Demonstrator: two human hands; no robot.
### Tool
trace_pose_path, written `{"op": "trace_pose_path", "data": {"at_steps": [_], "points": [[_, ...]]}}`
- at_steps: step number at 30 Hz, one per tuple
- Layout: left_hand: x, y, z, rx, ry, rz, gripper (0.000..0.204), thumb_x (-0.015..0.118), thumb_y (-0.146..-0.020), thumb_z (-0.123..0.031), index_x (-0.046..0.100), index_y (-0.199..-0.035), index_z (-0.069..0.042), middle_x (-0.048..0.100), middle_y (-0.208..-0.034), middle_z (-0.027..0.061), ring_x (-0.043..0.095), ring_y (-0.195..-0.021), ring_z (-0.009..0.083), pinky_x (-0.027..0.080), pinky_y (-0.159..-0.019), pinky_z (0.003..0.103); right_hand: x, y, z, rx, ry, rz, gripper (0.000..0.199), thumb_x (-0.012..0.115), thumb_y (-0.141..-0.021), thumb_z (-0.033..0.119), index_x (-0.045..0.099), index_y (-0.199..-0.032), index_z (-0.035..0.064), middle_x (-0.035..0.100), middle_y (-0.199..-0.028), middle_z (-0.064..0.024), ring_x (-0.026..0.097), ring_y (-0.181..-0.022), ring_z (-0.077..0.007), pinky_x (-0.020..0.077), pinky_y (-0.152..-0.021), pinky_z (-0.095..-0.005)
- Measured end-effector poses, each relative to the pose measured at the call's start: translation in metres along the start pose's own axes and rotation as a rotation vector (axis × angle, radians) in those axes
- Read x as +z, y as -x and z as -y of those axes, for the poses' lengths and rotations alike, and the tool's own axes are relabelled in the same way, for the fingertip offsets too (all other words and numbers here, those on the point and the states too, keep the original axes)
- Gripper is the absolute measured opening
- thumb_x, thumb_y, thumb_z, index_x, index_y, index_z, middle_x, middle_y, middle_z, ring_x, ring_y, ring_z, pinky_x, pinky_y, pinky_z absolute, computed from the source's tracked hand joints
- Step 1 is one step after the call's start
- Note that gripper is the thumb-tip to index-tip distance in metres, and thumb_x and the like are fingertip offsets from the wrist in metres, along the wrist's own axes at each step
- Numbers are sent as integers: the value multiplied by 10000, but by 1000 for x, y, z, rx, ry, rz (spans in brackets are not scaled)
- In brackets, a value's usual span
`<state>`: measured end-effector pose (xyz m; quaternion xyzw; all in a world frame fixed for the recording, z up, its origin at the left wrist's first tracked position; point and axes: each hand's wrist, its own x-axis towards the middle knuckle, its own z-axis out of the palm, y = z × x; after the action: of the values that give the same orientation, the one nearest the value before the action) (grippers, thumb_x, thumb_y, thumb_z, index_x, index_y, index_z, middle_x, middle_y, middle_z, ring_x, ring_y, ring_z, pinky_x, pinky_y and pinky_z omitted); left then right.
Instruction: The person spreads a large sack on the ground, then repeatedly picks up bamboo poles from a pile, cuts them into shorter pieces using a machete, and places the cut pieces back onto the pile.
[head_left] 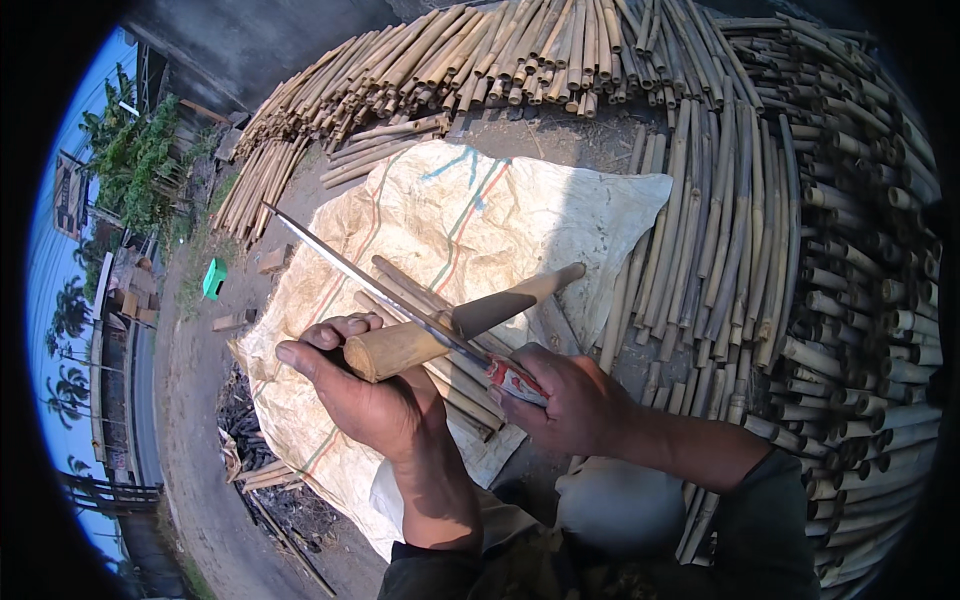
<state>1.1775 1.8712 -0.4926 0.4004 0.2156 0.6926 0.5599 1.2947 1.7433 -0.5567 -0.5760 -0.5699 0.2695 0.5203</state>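
My left hand [370, 405] cups the near end of a short, thick bamboo piece [510, 304], with the thumb on one side and the fingers curled round the other. The piece slants up and away to the right, its pale near end facing left. My right hand [575, 405] grips the red-wrapped handle of a long machete [345, 262]. Its blade crosses over the bamboo near the middle, the tip pointing to the far left. Below lie several thinner bamboo lengths [465, 400] on a white woven sack sheet [420, 200], partly hidden by my hands.
Stacked bamboo poles [560, 45] line the far side, and more poles [715, 240] lie to the right. A dense pile of cut bamboo [850, 330] fills the far right. On the left are a green plastic object [214, 278], bricks [272, 260] and dark charred debris [250, 430].
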Motion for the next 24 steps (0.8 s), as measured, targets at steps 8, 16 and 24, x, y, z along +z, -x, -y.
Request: {"op": "trace_pose_path", "data": {"at_steps": [8,16,24], "points": [[-11,-4,11,88,208,29,478,531,-1043,-517,633,-910,-70,613,-817,58,617,-753,194,535,-707,304,-1,5,2,30,-8,170,333,691,-926,237,537,-1041,-35,661,-807,-252,690,-724,-435,541,-629,-500],[-1,7,12,138,85,48,444,507,-1062,-501,613,-915,-96,589,-773,46,583,-762,152,506,-737,292,2,7,-4,-38,-65,79,305,692,-918,220,529,-997,-25,630,-741,-243,664,-685,-453,529,-627,-528],[4,-4,14,78,81,-160,430,492,-1065,-512,555,-941,-106,549,-842,25,549,-782,165,480,-741,327,12,4,-2,-170,8,4,304,692,-932,223,513,-974,-20,647,-769,-225,675,-681,-432,542,-612,-507]]}}
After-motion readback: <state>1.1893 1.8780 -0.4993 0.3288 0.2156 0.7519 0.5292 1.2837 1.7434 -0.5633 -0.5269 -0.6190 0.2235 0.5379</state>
